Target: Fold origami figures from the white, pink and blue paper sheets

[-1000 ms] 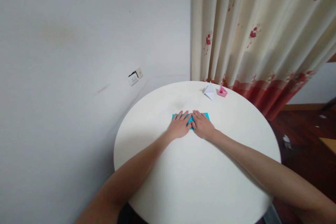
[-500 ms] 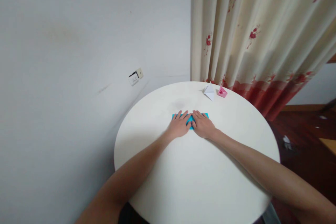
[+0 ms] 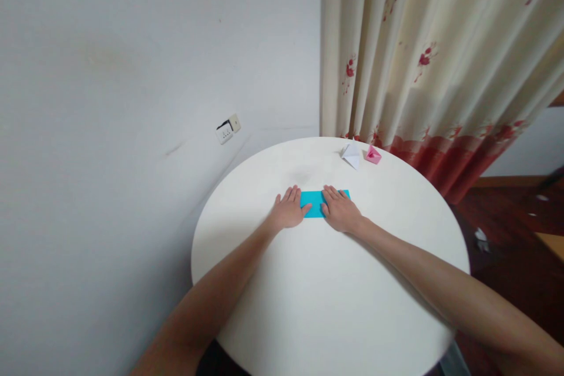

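A blue strip of paper (image 3: pixel 313 204) lies flat on the round white table (image 3: pixel 335 294), its long side running left to right. My left hand (image 3: pixel 288 209) rests palm down over the paper's left end, fingers stretched out and the thumb reaching onto the blue. Over the right part lies my right hand (image 3: pixel 340 209), also flat, with its fingers extended and a blue corner showing past them. The middle of the strip shows between the two hands; both ends are partly covered.
Toward the table's far edge stand a white folded paper piece (image 3: pixel 351 155) and a pink folded paper piece (image 3: pixel 373 154). Behind them hangs a flowered curtain (image 3: pixel 396 70). A wall with a socket (image 3: pixel 224 133) borders the table on the left.
My left hand has slid left along the blue paper, away from my right hand, uncovering more of its middle. My right hand has stayed in place.
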Action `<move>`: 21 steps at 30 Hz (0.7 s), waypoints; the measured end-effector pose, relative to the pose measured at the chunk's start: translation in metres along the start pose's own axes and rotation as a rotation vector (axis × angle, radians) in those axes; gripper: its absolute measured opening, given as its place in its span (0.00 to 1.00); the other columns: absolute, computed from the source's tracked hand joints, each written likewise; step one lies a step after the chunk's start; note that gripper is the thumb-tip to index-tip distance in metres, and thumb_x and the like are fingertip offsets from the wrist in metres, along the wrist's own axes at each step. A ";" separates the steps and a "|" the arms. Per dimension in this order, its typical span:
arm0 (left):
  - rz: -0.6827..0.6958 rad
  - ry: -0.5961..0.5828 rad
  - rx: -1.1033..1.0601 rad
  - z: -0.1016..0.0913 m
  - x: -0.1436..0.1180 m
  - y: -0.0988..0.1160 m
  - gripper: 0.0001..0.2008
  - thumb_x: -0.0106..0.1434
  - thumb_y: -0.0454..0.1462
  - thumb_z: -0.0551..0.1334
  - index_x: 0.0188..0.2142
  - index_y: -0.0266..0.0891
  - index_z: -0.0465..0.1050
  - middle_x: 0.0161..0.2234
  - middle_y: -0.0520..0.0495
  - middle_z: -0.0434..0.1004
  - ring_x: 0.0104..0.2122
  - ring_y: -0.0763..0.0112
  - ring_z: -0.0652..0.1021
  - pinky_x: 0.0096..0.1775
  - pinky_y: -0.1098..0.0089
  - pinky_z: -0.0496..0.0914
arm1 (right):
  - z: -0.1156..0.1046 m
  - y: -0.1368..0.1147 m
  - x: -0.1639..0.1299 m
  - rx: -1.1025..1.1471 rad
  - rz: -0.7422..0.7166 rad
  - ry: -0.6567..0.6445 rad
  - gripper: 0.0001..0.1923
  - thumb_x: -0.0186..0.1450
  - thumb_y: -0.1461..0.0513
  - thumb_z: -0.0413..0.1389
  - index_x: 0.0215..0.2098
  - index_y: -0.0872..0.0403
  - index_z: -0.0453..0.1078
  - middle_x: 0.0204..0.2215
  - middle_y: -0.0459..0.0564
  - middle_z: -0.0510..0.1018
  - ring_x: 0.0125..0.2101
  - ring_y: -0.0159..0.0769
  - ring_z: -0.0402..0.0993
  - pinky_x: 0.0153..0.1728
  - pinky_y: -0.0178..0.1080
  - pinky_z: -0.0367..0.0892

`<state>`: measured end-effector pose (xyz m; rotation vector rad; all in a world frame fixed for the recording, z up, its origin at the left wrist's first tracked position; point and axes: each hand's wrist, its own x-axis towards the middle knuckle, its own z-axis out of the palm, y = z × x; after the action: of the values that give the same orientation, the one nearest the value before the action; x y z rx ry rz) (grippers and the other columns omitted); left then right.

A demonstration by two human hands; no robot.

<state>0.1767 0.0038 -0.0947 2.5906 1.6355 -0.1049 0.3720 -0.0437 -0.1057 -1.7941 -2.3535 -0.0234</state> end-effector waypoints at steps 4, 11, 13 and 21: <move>-0.080 -0.002 0.028 -0.005 -0.004 -0.003 0.39 0.69 0.54 0.37 0.68 0.27 0.44 0.69 0.34 0.39 0.68 0.53 0.47 0.63 0.45 0.48 | -0.001 0.000 0.000 -0.003 0.002 -0.003 0.30 0.72 0.56 0.36 0.67 0.65 0.50 0.68 0.60 0.51 0.67 0.46 0.46 0.64 0.49 0.46; -0.090 0.247 0.141 0.002 -0.008 0.005 0.32 0.71 0.44 0.40 0.64 0.21 0.54 0.66 0.26 0.50 0.68 0.49 0.49 0.64 0.45 0.44 | 0.001 0.000 0.000 0.009 -0.006 0.031 0.30 0.71 0.57 0.37 0.66 0.66 0.52 0.67 0.61 0.53 0.67 0.47 0.48 0.64 0.49 0.47; 0.040 0.301 0.148 0.005 -0.007 0.009 0.28 0.71 0.39 0.41 0.64 0.23 0.55 0.67 0.30 0.50 0.68 0.52 0.50 0.65 0.49 0.46 | 0.001 0.000 0.000 0.002 -0.012 0.041 0.29 0.71 0.57 0.38 0.66 0.66 0.53 0.67 0.61 0.53 0.67 0.46 0.49 0.63 0.49 0.47; 0.324 0.231 -0.044 0.013 0.009 0.031 0.25 0.69 0.32 0.45 0.64 0.29 0.56 0.67 0.36 0.54 0.66 0.62 0.56 0.65 0.60 0.53 | 0.004 0.000 0.000 0.010 -0.022 0.043 0.30 0.71 0.59 0.40 0.67 0.66 0.52 0.67 0.62 0.53 0.67 0.47 0.48 0.63 0.49 0.47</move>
<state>0.2082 -0.0024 -0.1079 2.8784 1.2308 0.2546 0.3716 -0.0427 -0.1098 -1.7449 -2.3398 -0.0524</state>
